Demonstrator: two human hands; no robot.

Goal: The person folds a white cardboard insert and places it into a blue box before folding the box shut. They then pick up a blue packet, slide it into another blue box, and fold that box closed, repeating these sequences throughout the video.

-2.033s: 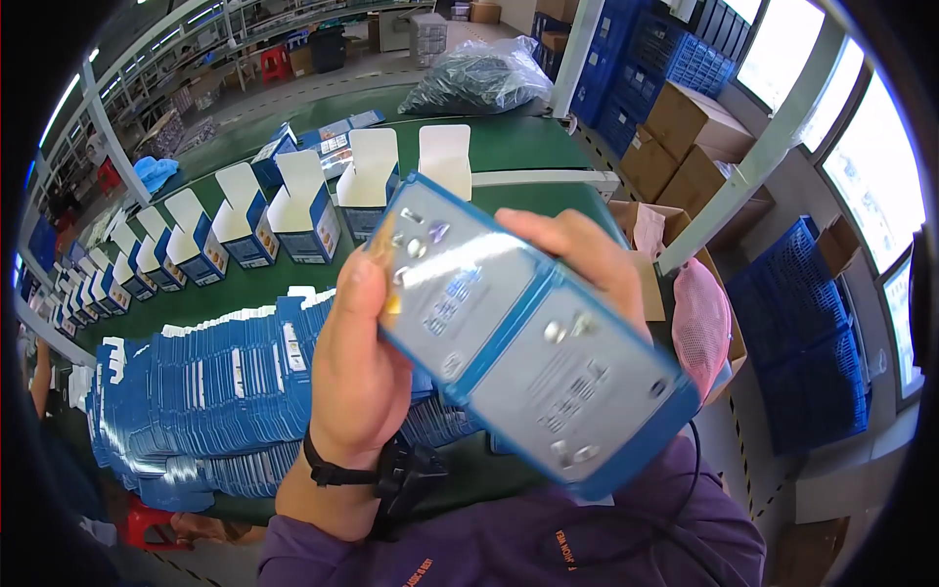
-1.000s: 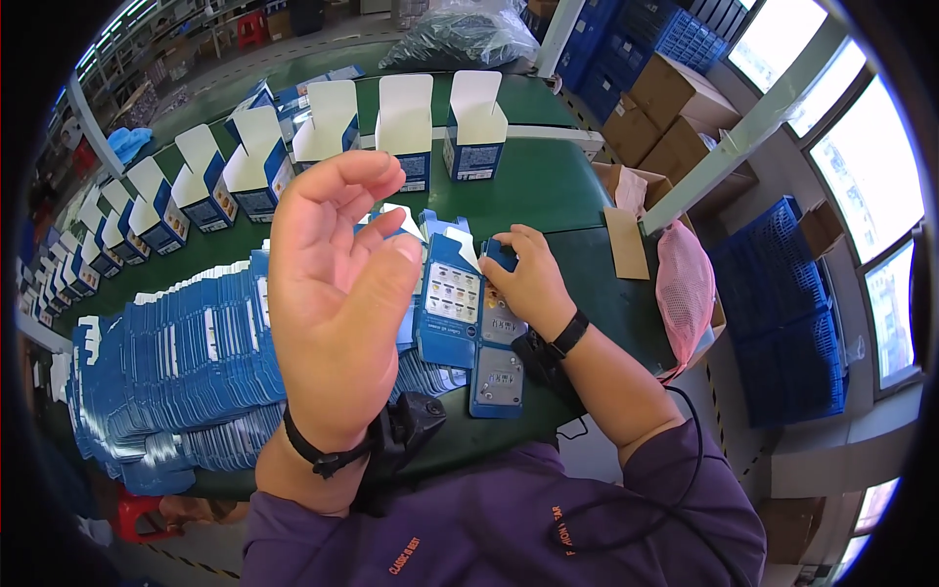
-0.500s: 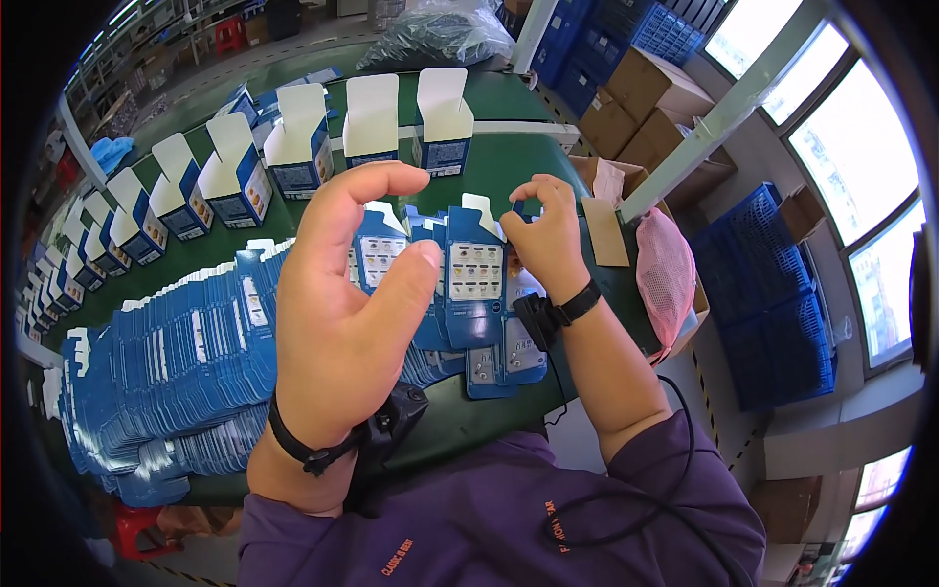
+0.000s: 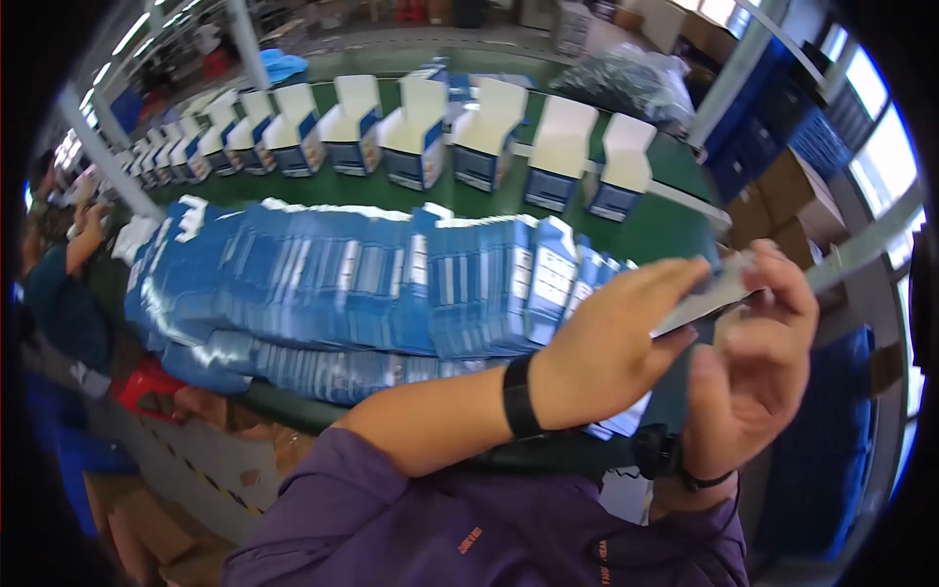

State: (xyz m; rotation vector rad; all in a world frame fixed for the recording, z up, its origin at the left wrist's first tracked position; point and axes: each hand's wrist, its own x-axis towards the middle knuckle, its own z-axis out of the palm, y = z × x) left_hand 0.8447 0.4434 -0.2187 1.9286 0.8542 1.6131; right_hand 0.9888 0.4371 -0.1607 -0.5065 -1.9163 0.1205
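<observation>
A small carton [image 4: 706,301], blurred and seen nearly edge-on with a pale grey face, is held up between my two hands at the right. My left hand [image 4: 611,342] reaches across and closes on its near left end, fingers above and thumb below. Curled fingers of my right hand [image 4: 753,367] grip its far right end, while that thumb stands apart from it. Below and left of my hands, blue flattened cartons [image 4: 372,284] lie in long overlapping rows on the green table [image 4: 675,240].
Along the table's far side stands a curved line of opened blue-and-white boxes [image 4: 416,147], lids up. A clear bag of dark stuff [image 4: 626,83] lies behind them. Blue crates [image 4: 807,440] stand at right, a red stool [image 4: 152,386] at lower left. Another person's arm [image 4: 86,240] shows far left.
The view has swung left. My hands, apart over the flattened cartons before, are now close together, raised at the right with a carton between them.
</observation>
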